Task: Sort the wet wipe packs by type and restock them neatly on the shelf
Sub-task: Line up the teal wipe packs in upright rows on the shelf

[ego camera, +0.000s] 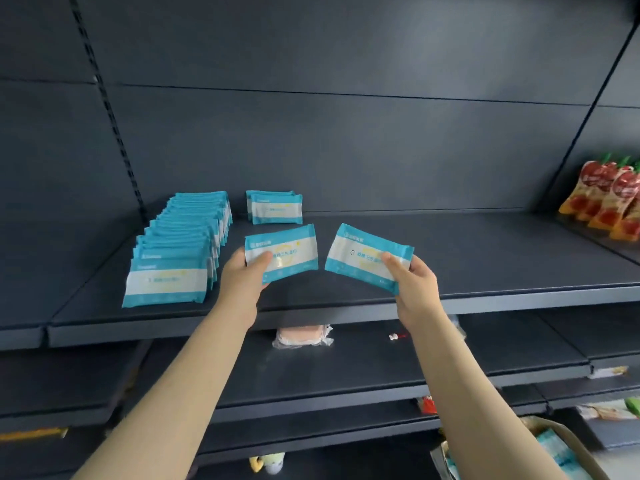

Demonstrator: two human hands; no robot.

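My left hand (244, 278) grips a teal-and-white wet wipe pack (287, 249) by its lower left corner, above the dark shelf (467, 251). My right hand (414, 282) holds a second, matching pack (360, 252) by its right end, tilted down to the right. A long row of several upright packs (180, 244) stands on the shelf's left side, running front to back. Behind my left hand's pack, two packs (275, 206) stand upright near the back panel.
Red sauce pouches (607, 199) lie on the adjoining shelf at the right. A wrapped pink item (303, 336) and a small red-white object (396, 337) lie on the shelf below. A cardboard box (550, 452) holding more packs sits at the bottom right.
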